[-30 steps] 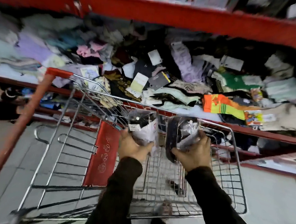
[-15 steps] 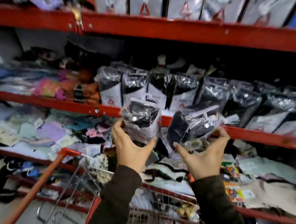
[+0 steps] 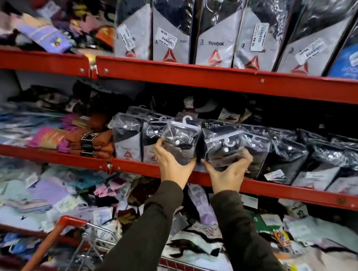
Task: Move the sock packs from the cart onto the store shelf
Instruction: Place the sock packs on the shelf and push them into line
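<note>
My left hand (image 3: 171,166) grips a clear-bagged pack of dark socks (image 3: 181,139) with a white hanger hook, held upright at the front of the middle red shelf (image 3: 286,191). My right hand (image 3: 227,173) holds a second sock pack (image 3: 226,145), tilted with its hook sideways, right beside the first. Both packs sit among a row of similar shiny black sock packs (image 3: 286,157) standing on that shelf. The wire cart (image 3: 75,240) with its red handle shows at the bottom; its inside is mostly hidden by my sleeves.
The upper red shelf (image 3: 220,79) carries tall grey-and-black sock packs (image 3: 217,32). Folded orange and pink socks (image 3: 89,137) lie left on the middle shelf. Loose mixed socks (image 3: 59,196) cover the lower shelf behind the cart.
Both hands have risen from the cart up to the middle shelf with a sock pack each. The view has tilted upward, so the cart now sits at the bottom.
</note>
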A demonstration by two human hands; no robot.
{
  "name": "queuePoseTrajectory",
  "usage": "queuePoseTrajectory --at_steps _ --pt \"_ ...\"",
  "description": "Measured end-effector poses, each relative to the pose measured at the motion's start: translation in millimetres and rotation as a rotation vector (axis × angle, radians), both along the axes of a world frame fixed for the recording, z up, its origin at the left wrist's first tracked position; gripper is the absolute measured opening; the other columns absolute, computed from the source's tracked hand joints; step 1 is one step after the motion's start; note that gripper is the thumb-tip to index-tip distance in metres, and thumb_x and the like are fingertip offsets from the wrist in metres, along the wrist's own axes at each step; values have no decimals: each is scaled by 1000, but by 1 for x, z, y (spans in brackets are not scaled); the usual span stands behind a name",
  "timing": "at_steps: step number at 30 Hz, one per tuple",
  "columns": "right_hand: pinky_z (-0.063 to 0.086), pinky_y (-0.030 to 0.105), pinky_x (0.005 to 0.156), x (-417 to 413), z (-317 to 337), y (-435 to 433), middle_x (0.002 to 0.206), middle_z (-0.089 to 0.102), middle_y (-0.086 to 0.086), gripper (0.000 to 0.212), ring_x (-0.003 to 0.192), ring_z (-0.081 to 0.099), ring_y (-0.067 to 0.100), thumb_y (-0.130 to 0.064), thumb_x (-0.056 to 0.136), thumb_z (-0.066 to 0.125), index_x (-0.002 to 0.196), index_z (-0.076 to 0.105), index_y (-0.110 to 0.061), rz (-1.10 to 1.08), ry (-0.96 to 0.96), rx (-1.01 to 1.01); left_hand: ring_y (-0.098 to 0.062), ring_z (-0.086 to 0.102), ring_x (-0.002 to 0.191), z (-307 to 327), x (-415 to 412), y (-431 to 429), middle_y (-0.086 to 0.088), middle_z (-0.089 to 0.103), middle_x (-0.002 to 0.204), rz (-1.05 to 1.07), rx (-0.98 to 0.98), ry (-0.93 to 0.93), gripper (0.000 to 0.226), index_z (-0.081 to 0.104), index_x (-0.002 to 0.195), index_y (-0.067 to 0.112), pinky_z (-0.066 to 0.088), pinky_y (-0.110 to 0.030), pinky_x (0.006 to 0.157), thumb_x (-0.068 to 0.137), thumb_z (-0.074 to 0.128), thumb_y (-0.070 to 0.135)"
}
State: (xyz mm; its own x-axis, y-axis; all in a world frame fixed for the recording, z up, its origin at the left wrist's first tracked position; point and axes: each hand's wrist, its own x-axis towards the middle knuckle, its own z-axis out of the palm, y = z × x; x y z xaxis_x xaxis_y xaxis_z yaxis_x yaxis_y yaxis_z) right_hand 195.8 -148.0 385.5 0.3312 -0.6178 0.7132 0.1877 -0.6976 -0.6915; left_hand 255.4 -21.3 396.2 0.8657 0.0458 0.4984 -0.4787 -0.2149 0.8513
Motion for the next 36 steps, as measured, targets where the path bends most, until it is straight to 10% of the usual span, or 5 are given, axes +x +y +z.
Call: queuePoseTrajectory --at_steps 7,16,21,27,36 --pt "29 48 103 8 -16 11 132 46 8 104 118 54 26 -51 57 91 131 36 -3 -297 327 -5 -30 56 119 -2 -3 -5 -10 44 134 159 311 15 102 31 140 10 52 -35 90 63 91 42" --pt "36 49 97 -10 0 15 133 46 14 83 118 45 32 -41 76 77 143 36 -13 -371 401 -27 -31 47 130 2 -9 10 -13 38 145 119 486 48 98 23 153 13 45 -38 105 80 77 50" --pt "16 48 119 -23 38 13 150 32 14 91 141 28 29 -13 76 68 154 22 -12 -190 226 -196 -26 42 135 19 -15 24 -10 35 151 162 516 -390 90 27 154 15 41 -42 110 81 77 33" --pt "4 44 126 -1 73 0 164 12 17 90 153 8 33 -7 79 59 156 13 -2 -47 663 -705 -30 -2 156 58 8 10 -10 5 169 65 1164 -494 96 2 159 11 -8 -48 126 88 65 22" --pt "6 41 126 -2 68 -26 160 24 9 81 152 14 24 -2 80 54 154 22 -8 34 768 -867 -25 10 155 58 7 -11 -9 16 167 17 1174 -450 79 10 159 10 -1 -39 128 93 50 -4"
